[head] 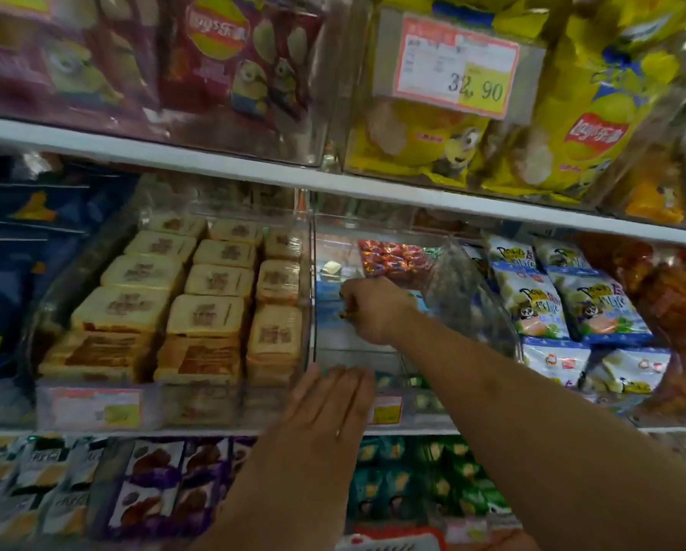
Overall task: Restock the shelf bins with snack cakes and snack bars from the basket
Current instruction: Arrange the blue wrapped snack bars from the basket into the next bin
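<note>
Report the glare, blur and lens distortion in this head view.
Head view: glare streaks the clear bin walls; the shelf edge bows from wide-angle distortion; left-side packs and top chip bags are blurred; the price tag reads 32.90, its small print illegible; the right hand is fairly sharp.

The right hand (367,308) reaches into the clear bin (476,296), pinching a blue snack pack (329,312), while the left hand (329,403) rests flat on the bin's near edge.
</note>
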The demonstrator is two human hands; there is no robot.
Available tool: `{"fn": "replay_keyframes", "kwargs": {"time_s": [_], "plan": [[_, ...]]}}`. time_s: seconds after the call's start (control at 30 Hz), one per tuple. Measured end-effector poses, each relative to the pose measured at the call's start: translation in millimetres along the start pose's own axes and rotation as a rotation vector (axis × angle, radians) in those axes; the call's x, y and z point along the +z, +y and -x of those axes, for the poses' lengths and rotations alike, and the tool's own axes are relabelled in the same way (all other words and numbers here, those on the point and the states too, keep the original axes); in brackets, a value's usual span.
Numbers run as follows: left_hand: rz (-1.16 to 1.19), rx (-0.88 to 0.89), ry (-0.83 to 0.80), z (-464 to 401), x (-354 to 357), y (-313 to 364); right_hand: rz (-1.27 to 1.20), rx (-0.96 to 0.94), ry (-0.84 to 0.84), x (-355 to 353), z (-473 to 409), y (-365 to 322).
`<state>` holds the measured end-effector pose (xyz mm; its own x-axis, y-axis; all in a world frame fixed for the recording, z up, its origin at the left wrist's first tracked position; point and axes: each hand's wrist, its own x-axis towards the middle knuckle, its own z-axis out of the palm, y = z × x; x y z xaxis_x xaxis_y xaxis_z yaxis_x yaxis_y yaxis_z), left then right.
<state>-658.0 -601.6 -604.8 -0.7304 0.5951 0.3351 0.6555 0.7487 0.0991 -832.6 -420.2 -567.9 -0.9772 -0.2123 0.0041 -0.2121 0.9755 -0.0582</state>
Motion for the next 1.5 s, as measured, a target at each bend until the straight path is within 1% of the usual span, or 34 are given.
{"fn": "replay_keyframes", "kwargs": {"time_s": [0.23, 0.37, 0.47, 0.57, 0.7, 0.77, 0.83, 0.9, 1.0, 1.1, 1.13, 1.2, 1.3, 1.33, 1.37, 1.4, 1.43, 1.47, 1.5], "plan": [[0.034, -0.014, 0.005, 1.3, 1.1, 1.4, -0.015, -0.006, 0.056, 12.9, -2.3, -1.6], [0.030, -0.033, -0.032, 2.9, -1.4, 2.7, 0.011, -0.051, 0.093, 11.5, -0.1, -4.1], [0.008, -0.040, -0.063, 3.8, -6.0, 3.9, -0.031, -0.048, 0.060, 6.5, 3.2, -6.4], [0.004, -0.031, -0.070, 4.9, -11.9, 7.6, -0.203, 0.001, 0.053, -5.1, 15.5, -6.3], [-0.030, -0.056, -0.137, 5.5, -22.7, 11.1, -0.484, 0.135, 0.100, -33.6, 63.4, -13.6], [0.002, -0.066, -0.142, 5.3, -29.4, 15.1, -0.608, 0.186, 0.234, -44.2, 98.5, -20.5], [0.030, -0.075, -0.178, 6.1, -37.1, 19.3, -0.711, 0.177, 0.377, -48.8, 142.4, -28.9], [0.048, -0.088, -0.173, 6.6, -43.0, 22.2, -0.809, 0.177, 0.433, -47.1, 189.7, -35.9], [0.100, -0.100, -0.187, 12.6, -45.1, 22.5, -0.869, 0.247, 0.398, -24.9, 254.5, -44.6], [0.171, -0.061, -0.140, 34.7, -44.2, 30.1, -0.838, 0.320, 0.349, 17.8, 300.6, -49.1], [0.204, -0.049, -0.134, 48.2, -42.1, 33.8, -0.837, 0.346, 0.298, 35.4, 315.1, -50.8], [0.232, -0.042, -0.174, 80.8, -29.7, 38.5, -0.825, 0.407, 0.172, 72.0, 339.3, -54.2], [0.232, -0.129, -0.308, 139.1, 4.6, 34.9, -0.800, 0.501, -0.018, 126.1, 363.1, -61.3], [0.226, -0.182, -0.370, 158.6, 16.9, 30.8, -0.721, 0.521, -0.071, 140.8, 368.4, -63.0], [0.216, -0.236, -0.434, 177.8, 29.0, 26.1, -0.665, 0.529, -0.080, 155.8, 373.1, -62.4], [0.195, -0.278, -0.499, 195.1, 40.7, 21.3, -0.647, 0.593, -0.088, 173.2, 373.0, -63.9], [0.165, -0.315, -0.567, 210.3, 50.8, 16.6, -0.645, 0.637, -0.152, 181.7, 372.0, -67.7], [0.136, -0.363, -0.638, 224.3, 59.3, 11.6, -0.607, 0.561, -0.269, 192.4, 374.8, -67.2], [0.116, -0.424, -0.704, 236.4, 67.8, 5.1, -0.653, 0.601, -0.348, 200.9, 375.5, -70.0]]}}
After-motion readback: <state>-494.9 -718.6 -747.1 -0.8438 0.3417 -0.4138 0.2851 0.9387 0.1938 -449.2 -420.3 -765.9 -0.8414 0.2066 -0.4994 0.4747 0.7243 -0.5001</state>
